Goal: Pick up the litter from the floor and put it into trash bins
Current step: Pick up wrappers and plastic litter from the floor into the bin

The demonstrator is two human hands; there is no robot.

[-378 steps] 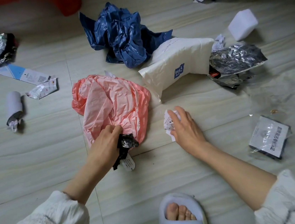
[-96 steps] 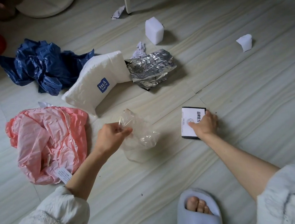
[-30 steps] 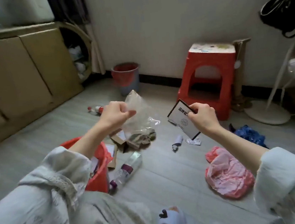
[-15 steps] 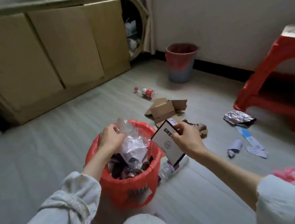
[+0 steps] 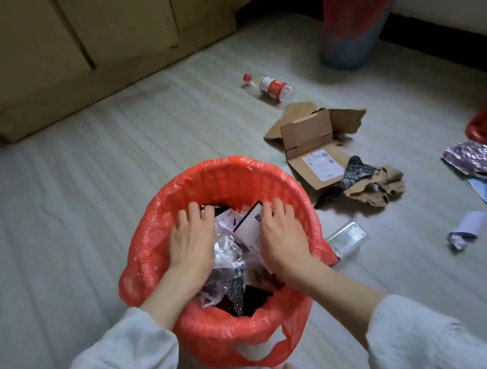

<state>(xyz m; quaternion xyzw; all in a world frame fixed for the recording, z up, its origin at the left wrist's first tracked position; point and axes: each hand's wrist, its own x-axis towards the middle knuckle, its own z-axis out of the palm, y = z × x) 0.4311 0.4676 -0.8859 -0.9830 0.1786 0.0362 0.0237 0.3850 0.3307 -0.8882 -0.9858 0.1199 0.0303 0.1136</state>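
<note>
A trash bin lined with an orange-red bag stands right in front of me, full of litter. Both hands are inside it, palms down. My left hand presses with spread fingers on the clear crumpled plastic bag. My right hand presses flat on the white card with black print. Neither hand grips anything.
Right of the bin the floor holds a flattened cardboard box, crumpled brown paper, a clear bottle, a red-capped bottle, foil wrap and paper scraps. A second bin stands by the far wall.
Both hands have gone down into the bin. The plastic bag and the card, held above the rim before, now lie on the litter under my flat hands.
</note>
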